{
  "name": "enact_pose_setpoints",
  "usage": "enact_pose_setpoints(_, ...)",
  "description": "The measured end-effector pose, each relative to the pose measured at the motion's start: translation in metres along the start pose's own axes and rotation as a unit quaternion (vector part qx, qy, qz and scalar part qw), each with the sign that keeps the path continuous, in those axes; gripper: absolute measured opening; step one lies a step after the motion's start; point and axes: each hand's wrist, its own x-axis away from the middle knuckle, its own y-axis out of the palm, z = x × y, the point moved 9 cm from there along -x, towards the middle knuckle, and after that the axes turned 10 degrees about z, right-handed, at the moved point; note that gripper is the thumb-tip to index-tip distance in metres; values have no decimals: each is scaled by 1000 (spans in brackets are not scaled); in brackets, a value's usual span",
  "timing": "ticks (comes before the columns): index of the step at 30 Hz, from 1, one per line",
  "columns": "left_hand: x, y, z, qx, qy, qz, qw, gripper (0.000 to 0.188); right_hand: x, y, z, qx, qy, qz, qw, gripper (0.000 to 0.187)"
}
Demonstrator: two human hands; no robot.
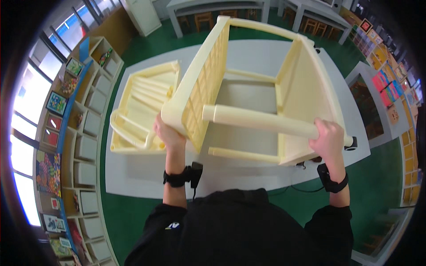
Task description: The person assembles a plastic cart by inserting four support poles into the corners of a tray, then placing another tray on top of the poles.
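A cream plastic trolley frame lies on its side on the white table, with posts running between two trays. My left hand (170,134) is closed around the near lower corner of the left tray (199,99), which has a ribbed underside. The near post (262,120) has a free left end beside that tray, not visibly joined to it. My right hand (328,137) wraps the post's right end, against the right tray (306,88). A black caster (351,143) sits at that tray's outer corner. Another post (244,154) lies lower, its left end also free.
Left of the frame, a third cream tray (166,71) holds several loose tubes and a curved handle (128,128). The white table (146,177) stands on a green floor. Shelves with bins and pictures (86,146) line the left; low tables with stools (204,17) stand behind.
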Motion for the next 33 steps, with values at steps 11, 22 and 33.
enact_pose_setpoints(11, 7, 1, -2, -21, 8, -22, 1000, 20, -5, 7, -6, 22, 8, -6, 1000, 18)
enact_pose_setpoints(22, 6, 3, -4, -3, -5, -38, 999, 27, -11, 11, -21, 62, 7, -17, 998, 16)
enact_pose_setpoints(33, 7, 12, 5, -11, 4, -30, 999, 27, -12, 12, -23, 66, 24, -26, 997, 15)
